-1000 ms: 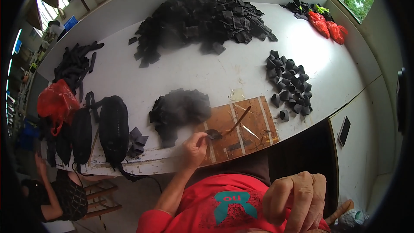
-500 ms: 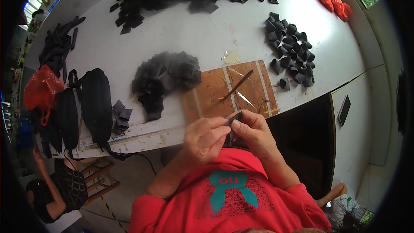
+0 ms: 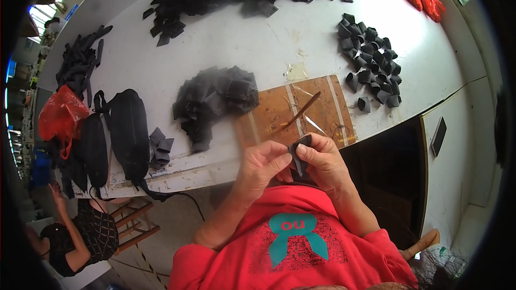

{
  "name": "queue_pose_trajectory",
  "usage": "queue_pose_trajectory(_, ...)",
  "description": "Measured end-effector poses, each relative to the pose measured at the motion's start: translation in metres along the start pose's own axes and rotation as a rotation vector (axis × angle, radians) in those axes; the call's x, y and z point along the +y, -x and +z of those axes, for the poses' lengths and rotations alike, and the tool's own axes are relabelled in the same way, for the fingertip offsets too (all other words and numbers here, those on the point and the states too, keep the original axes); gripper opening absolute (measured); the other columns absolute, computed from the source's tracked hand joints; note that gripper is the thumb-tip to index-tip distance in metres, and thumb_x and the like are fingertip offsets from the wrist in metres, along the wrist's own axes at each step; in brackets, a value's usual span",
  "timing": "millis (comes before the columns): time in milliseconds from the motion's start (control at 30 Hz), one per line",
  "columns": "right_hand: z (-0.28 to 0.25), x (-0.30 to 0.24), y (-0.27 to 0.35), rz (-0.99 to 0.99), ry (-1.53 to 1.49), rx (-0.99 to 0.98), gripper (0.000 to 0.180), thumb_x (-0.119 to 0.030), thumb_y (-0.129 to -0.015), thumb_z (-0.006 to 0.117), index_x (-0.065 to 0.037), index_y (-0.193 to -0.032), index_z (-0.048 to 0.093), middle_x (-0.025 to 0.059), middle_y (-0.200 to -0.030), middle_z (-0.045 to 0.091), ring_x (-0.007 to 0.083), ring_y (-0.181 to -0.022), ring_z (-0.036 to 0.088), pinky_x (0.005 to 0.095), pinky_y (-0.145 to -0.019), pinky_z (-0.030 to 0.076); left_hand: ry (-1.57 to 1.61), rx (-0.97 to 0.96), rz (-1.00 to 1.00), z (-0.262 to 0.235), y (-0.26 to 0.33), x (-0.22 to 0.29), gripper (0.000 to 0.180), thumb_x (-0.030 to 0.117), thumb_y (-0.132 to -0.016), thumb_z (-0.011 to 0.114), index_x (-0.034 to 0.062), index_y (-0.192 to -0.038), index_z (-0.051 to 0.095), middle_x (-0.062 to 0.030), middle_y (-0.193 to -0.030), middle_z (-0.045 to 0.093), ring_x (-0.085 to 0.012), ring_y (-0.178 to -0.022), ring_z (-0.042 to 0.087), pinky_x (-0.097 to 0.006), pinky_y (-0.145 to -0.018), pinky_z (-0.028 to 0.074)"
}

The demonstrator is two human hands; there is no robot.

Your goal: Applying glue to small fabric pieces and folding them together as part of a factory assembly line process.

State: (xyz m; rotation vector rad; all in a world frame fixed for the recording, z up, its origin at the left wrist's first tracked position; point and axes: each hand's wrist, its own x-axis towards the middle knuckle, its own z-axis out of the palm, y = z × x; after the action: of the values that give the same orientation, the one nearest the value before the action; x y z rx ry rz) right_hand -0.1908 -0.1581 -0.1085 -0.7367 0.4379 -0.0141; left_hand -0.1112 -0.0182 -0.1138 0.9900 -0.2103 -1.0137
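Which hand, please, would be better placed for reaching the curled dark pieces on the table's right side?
The right hand, I would judge: it is nearer those curled dark pieces, while the left hand is farther. Both hands, though, are holding the small dark piece.

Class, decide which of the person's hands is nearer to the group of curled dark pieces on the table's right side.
Right. The right hand is to the left of the curled dark pieces, nearer the person's body; the left hand lies farther left.
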Motion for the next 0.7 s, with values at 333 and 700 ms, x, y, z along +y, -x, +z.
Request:
queue_pose_trajectory(333, -0.001, 0.011, -0.003, -0.524, 0.961, 0.433, 0.03, -0.015, -0.075, 0.069, 0.0, -0.095, 0.054, 0.0045, -0.075, 0.055, 0.01, -0.061, 0.051, 0.0221, -0.056, 0.042, 0.047, 0.037, 0.019, -0.011, -0.001, -0.008, 0.009, 0.008, -0.081, 0.062, -0.0006, -0.084, 0.062, -0.0029, -0.071, 0.061, -0.0061, -0.058, 0.053, -0.018, -0.052, 0.043)
queue_pose_trajectory(700, 0.01, 0.003, -0.001, -0.754, 1.312, 0.081, 0.015, -0.004, -0.067, 0.065, -0.004, -0.081, 0.058, 0.0082, -0.076, 0.053, 0.023, -0.063, 0.055, 0.03, -0.05, 0.044, -0.483, 0.204, 0.323, 0.004, 0.0, -0.014, 0.003, 0.002, -0.08, 0.06, -0.0007, -0.08, 0.059, -0.0005, -0.066, 0.058, -0.0045, -0.059, 0.053, -0.021, -0.053, 0.043)
